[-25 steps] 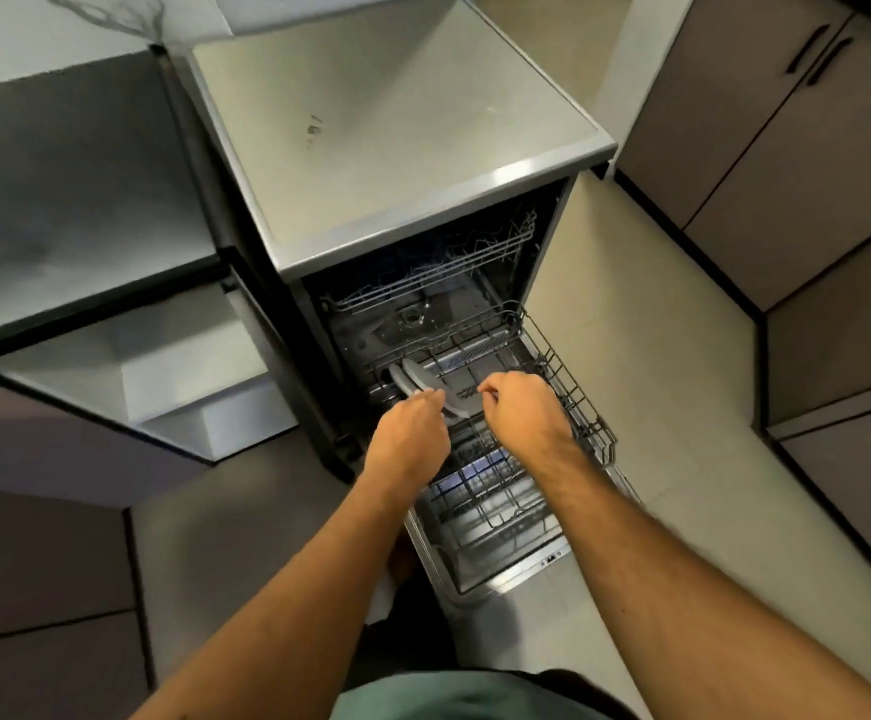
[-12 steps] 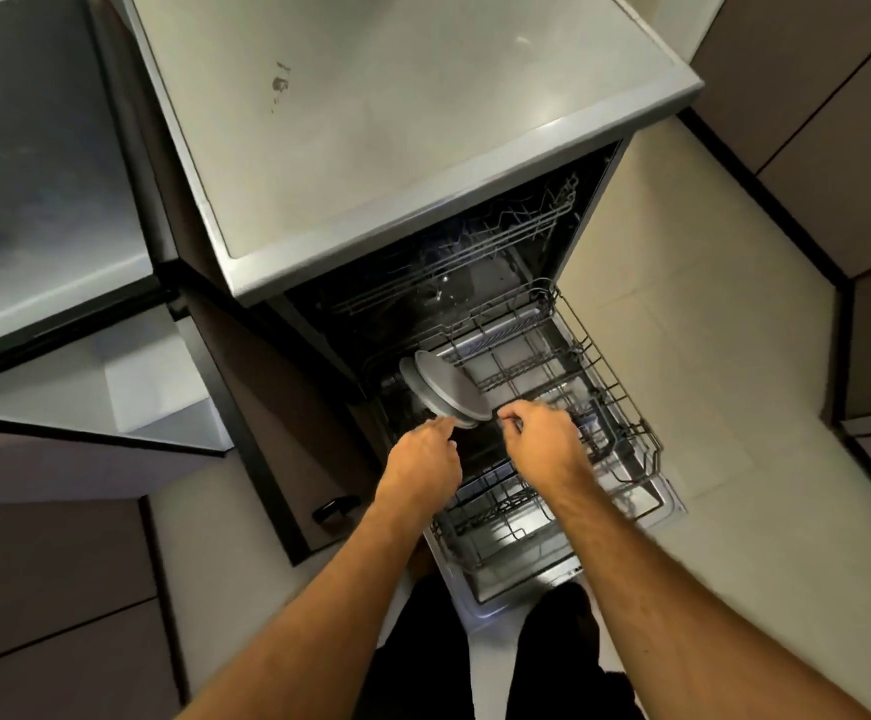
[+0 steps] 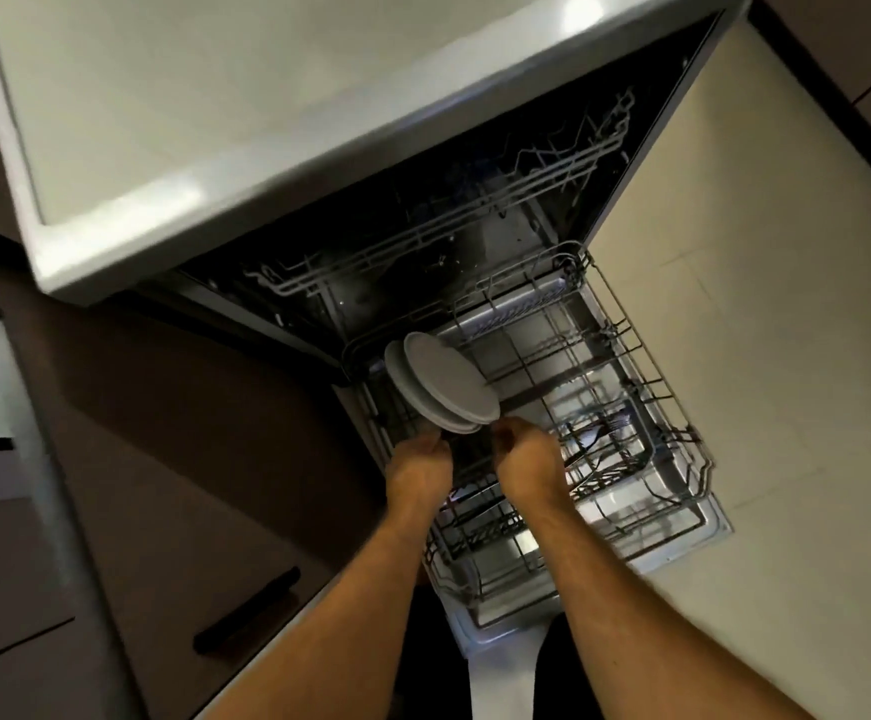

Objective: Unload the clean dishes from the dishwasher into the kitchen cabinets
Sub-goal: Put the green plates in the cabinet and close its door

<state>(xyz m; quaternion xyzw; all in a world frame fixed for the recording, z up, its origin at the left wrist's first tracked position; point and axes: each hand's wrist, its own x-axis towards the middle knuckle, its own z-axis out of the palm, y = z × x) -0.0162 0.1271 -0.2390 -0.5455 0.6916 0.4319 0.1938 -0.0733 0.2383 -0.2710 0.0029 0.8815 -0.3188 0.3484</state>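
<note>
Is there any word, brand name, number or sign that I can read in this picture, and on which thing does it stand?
None can be read.
Dishwasher: no brand or label shows on its top or front edge.
Plates: plain, with no print.
Lower rack: bare wire, no tag.
Cabinet door: plain, with only a dark handle.

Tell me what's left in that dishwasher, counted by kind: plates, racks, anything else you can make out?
Plates: 2, standing on edge at the near left of the lower rack
Wire racks: 2, the lower one pulled out, the upper rack inside
Cutlery: a dark cluster, too blurred to count
Total countable: 4
</note>
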